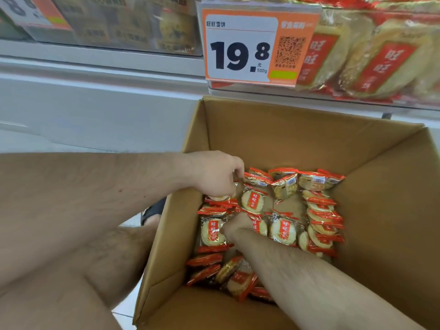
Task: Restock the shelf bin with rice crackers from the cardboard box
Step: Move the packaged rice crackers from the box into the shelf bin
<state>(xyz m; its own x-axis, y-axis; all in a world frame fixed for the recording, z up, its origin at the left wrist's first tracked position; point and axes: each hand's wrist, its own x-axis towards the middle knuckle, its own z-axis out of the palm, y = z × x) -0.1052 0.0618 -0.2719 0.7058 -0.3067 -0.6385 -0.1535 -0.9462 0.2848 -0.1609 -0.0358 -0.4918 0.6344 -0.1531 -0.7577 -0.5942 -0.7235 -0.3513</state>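
Head view: both hands reach into the open cardboard box (309,139) below the shelf bin (371,67). The left hand (214,175) pinches a rice cracker packet (252,201) near the box's left wall; the right hand (238,226) curls onto packets (283,231) lying mid-box.

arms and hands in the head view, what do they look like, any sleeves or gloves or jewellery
Both forearms are bare as far as the view shows, with visible hair and no sleeves. The left hand and right hand wear no gloves. No watch, bracelet or ring shows on the parts in view, though the right hand's fingers are mostly hidden among the packets.
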